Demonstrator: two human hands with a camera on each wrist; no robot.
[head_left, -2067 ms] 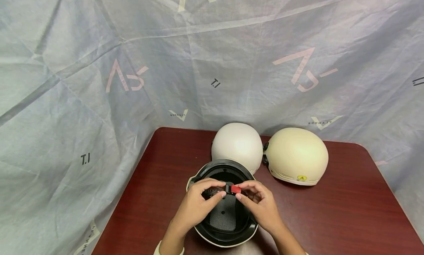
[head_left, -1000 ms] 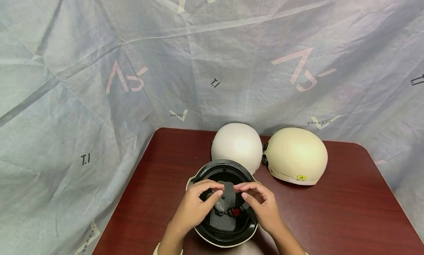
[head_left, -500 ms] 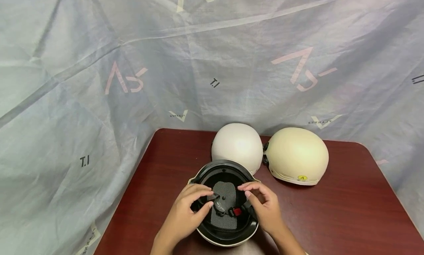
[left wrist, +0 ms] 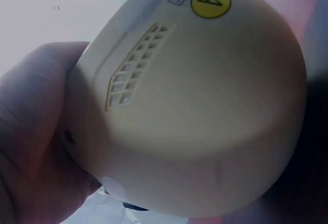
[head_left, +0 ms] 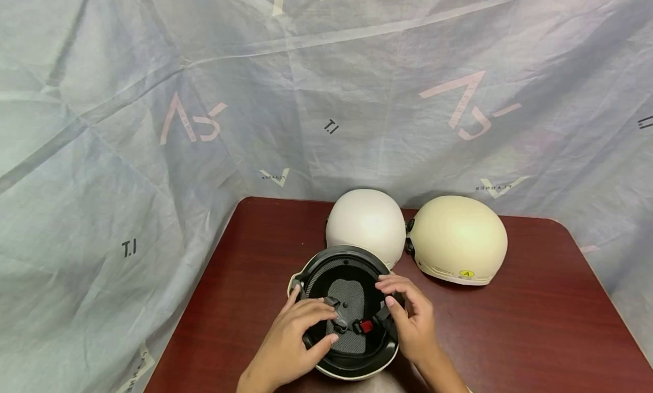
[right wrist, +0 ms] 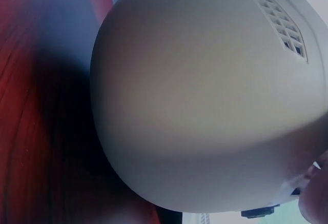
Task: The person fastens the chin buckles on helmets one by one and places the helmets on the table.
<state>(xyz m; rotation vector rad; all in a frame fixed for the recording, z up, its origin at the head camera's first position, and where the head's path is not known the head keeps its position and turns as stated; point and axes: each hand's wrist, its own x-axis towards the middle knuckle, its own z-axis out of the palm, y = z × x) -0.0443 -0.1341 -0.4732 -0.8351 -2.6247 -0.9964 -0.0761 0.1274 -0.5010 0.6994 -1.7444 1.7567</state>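
An upturned helmet point(head_left: 351, 371) with a pale shell and black lining sits on the table, its hollow facing up. Inside it lies the chin strap, whose red and black buckle point(head_left: 364, 326) is fastened. My left hand point(head_left: 293, 339) is over the left rim, fingers spread and loosely bent above the lining. At the right rim is my right hand point(head_left: 412, 313), thumb and fingers apart beside the strap. The left wrist view shows the cream shell point(left wrist: 215, 85) with a yellow A sticker point(left wrist: 210, 3). The right wrist view shows the shell's other side point(right wrist: 205, 90).
Behind the upturned helmet stands a white helmet point(head_left: 364, 223), partly overlapped by it. A cream helmet point(head_left: 459, 237) with a yellow sticker is close to its right. The dark red table point(head_left: 535, 302) is backed by grey printed sheets point(head_left: 357, 87).
Both hands let go of the buckle, which dropped into the helmet, fastened. My left hand moved to the left rim and turned with its fingers spreading; my right hand shifted slightly right.
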